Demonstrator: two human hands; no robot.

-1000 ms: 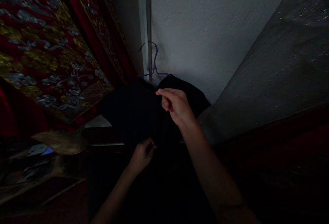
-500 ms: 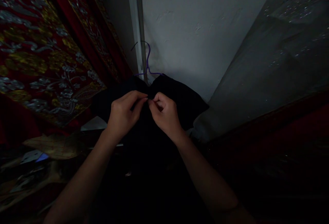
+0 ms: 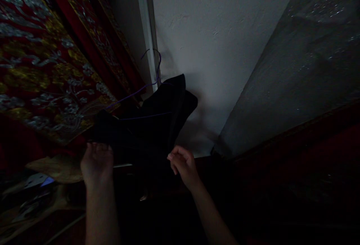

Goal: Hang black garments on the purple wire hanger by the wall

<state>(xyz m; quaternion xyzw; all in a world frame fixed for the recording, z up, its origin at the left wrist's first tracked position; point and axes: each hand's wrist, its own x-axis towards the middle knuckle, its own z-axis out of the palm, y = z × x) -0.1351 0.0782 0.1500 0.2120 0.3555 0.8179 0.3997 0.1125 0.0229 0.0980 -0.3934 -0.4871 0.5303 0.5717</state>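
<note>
A black garment [image 3: 152, 136] hangs in front of me, its exact kind lost in the dark. The purple wire hanger [image 3: 131, 96] shows above it, hooked on a pale vertical strip; its left arm is bare, while a dark collar-like flap stands up on the right side. My left hand [image 3: 98, 160] has its curled fingers at the garment's left edge, palm partly toward me. At the front edge, lower right, my right hand [image 3: 182, 162] pinches the cloth between thumb and fingers. Shadow hides the lower part of the garment.
Red cloth with gold and silver embroidery [image 3: 45, 69] hangs at the left. Behind the hanger is a pale wall [image 3: 213, 42]. A sheer glittering cloth [image 3: 303, 65] hangs at the right. Brown paper [image 3: 57, 168] and clutter lie at lower left.
My hands have parted from their meeting point at the garment's neck and moved down, the left one far leftward. The garment has twisted and slipped, baring the hanger's left arm.
</note>
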